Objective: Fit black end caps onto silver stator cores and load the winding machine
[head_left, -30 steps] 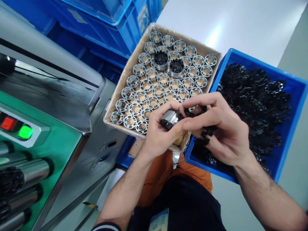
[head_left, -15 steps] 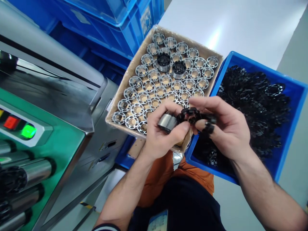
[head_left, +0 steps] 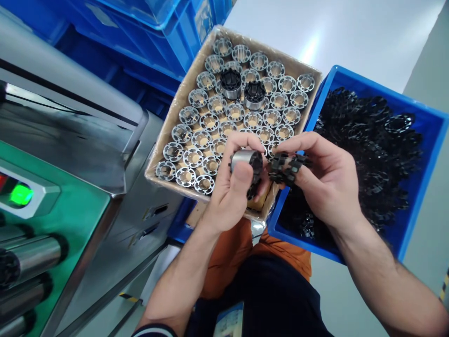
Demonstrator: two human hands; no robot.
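Frame centre: our left grip point(head_left: 227, 195) clamped on metal cylinder point(head_left: 242, 157), right grip point(head_left: 333, 183) pinching black toothed parts point(head_left: 281, 169). Upper centre, we see carton point(head_left: 293, 68); blue bin point(head_left: 421, 187) at right.

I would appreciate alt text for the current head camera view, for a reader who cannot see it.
A left hand holds a silver cylinder, beside black notched parts in the right hand. Behind them, a cardboard box holds rows of silver rings; to its right, a blue bin holds piled black pieces.
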